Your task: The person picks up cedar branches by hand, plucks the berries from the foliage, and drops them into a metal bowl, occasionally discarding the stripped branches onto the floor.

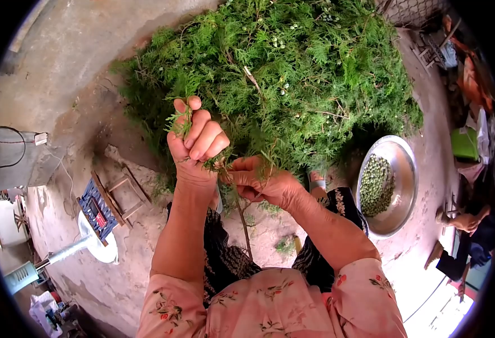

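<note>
My left hand [199,135] is raised in front of the pile, its fingers closed round a green sprig of conifer foliage that sticks out above the thumb and forefinger. Lower and to the right, my right hand [261,181] pinches a thin conifer branch [243,222], whose bare brown stem hangs down between my knees. Both hands are close together, and bits of foliage show between them. Behind them lies a large heap of green conifer branches [292,73], with small pale cones among the leaves.
To the right of my knee stands a metal basin [408,191] holding many small green cones [376,186]. On the left are a small wooden stool [128,197], a patterned seat with a red object [98,214], and a white pedestal fan [98,245]. Clutter lines the right wall.
</note>
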A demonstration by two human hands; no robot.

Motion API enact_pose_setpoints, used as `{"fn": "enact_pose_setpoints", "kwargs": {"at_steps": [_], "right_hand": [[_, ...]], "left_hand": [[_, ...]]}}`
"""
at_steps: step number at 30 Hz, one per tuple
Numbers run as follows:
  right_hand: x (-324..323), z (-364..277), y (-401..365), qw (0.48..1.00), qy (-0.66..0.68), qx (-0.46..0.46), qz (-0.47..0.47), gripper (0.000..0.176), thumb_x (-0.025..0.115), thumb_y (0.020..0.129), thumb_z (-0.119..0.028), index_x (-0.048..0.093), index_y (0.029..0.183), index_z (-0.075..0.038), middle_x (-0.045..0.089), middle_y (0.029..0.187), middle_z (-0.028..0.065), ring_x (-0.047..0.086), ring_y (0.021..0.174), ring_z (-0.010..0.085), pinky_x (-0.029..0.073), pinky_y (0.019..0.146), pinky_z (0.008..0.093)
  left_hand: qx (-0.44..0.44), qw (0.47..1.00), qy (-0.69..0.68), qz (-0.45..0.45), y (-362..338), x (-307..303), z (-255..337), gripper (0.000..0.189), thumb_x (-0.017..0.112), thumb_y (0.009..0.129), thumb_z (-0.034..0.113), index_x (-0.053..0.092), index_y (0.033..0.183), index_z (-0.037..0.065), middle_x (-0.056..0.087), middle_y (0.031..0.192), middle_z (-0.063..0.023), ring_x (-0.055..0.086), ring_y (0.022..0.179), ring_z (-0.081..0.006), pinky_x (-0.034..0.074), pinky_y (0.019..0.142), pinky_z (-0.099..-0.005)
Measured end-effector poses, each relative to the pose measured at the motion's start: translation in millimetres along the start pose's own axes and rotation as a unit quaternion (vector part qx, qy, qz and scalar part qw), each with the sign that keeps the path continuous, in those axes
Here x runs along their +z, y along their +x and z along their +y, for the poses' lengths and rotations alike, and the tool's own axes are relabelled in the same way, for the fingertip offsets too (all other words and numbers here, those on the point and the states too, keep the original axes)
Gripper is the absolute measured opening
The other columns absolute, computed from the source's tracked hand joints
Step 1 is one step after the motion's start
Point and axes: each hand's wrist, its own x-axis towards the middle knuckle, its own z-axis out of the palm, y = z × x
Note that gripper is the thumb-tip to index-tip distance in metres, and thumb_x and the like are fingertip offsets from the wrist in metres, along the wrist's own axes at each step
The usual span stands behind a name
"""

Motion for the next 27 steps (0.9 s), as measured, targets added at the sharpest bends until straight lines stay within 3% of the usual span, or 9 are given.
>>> {"fn": "enact_pose_setpoints", "kwargs": {"at_steps": [5,7,9,10,13,16,20,23,27], "right_hand": [[-0.1,-17.7,-13.2,0.967,-0.113,-0.106,0.201,0.017,0.061,0.082,-0.014,0.057,0.072,-0.001,0.048,0.052,0.0005,0.044,0.043,0.0059,0.032,0.037,0.0212],[-12.5,-15.6,-9.3,0.940,-0.174,-0.161,0.245,0.016,0.061,0.081,-0.014,0.058,0.074,0.000,0.052,0.054,0.0028,0.048,0.047,0.0082,0.037,0.042,0.0231],[-20.9,-14.7,-7.4,0.852,-0.305,-0.275,0.324,0.013,0.061,0.078,-0.012,0.060,0.078,0.002,0.058,0.060,0.0106,0.055,0.051,0.0157,0.044,0.051,0.0276],[-19.8,-15.6,-8.5,0.851,-0.307,-0.279,0.323,0.013,0.061,0.078,-0.012,0.060,0.078,0.002,0.058,0.060,0.0106,0.055,0.051,0.0157,0.044,0.051,0.0276],[-14.5,-21.1,-16.7,0.792,-0.353,-0.327,0.377,0.010,0.062,0.077,-0.008,0.059,0.078,0.001,0.057,0.063,0.0158,0.057,0.054,0.0236,0.045,0.054,0.0316],[-16.4,-16.7,-14.7,0.741,-0.387,-0.392,0.384,0.010,0.062,0.077,-0.007,0.058,0.079,0.001,0.058,0.067,0.0167,0.058,0.058,0.0284,0.046,0.055,0.0335],[-11.9,-10.5,-14.5,0.700,-0.437,-0.414,0.385,0.008,0.061,0.079,-0.007,0.057,0.083,-0.001,0.058,0.074,0.0162,0.058,0.065,0.0326,0.046,0.057,0.0358],[-9.7,-8.4,-11.9,0.655,-0.483,-0.440,0.380,0.007,0.060,0.078,-0.006,0.055,0.083,-0.003,0.055,0.074,0.0148,0.057,0.066,0.0327,0.047,0.058,0.0375],[-11.2,-6.7,-17.4,0.595,-0.592,-0.429,0.333,0.013,0.062,0.078,-0.006,0.058,0.090,-0.003,0.056,0.075,0.0128,0.058,0.065,0.0292,0.046,0.052,0.0347]], "left_hand": [[0.025,0.991,0.110,0.075,-6.7,4.7,8.3,0.044,0.032,0.096,0.037,0.053,0.098,-0.002,0.038,0.050,-0.0010,0.040,0.041,-0.0128,0.032,0.039,-0.0257],[0.078,0.951,0.188,0.231,-10.8,9.0,15.8,0.037,0.043,0.092,0.038,0.055,0.091,0.003,0.041,0.055,-0.0011,0.044,0.051,-0.0138,0.035,0.047,-0.0269],[0.135,0.852,0.259,0.434,-10.0,17.7,19.2,0.020,0.059,0.086,0.027,0.056,0.089,0.007,0.051,0.072,-0.0028,0.051,0.072,-0.0160,0.040,0.063,-0.0300],[0.138,0.854,0.259,0.430,-8.1,16.6,21.5,0.020,0.059,0.086,0.027,0.056,0.089,0.007,0.051,0.072,-0.0028,0.051,0.072,-0.0160,0.040,0.063,-0.0300],[0.264,0.587,0.535,0.547,-3.7,9.7,27.1,0.023,0.064,0.082,0.014,0.057,0.102,0.004,0.058,0.095,-0.0074,0.055,0.084,-0.0162,0.044,0.071,-0.0287],[0.376,0.629,0.580,0.355,2.9,24.8,31.5,0.018,0.060,0.085,0.013,0.057,0.100,0.003,0.059,0.093,-0.0087,0.058,0.080,-0.0147,0.047,0.069,-0.0266],[-0.078,0.669,0.616,0.408,3.3,34.5,9.3,0.032,0.059,0.086,0.030,0.062,0.090,-0.001,0.063,0.077,-0.0118,0.062,0.073,-0.0199,0.050,0.067,-0.0298],[-0.127,0.660,0.646,0.363,-0.3,16.2,-8.5,0.039,0.061,0.083,0.036,0.062,0.091,-0.002,0.063,0.080,-0.0129,0.062,0.074,-0.0198,0.049,0.067,-0.0304],[-0.129,0.756,0.532,0.359,1.3,17.2,-22.6,0.043,0.066,0.079,0.033,0.060,0.098,-0.005,0.062,0.089,-0.0118,0.061,0.075,-0.0189,0.049,0.068,-0.0303]]}}
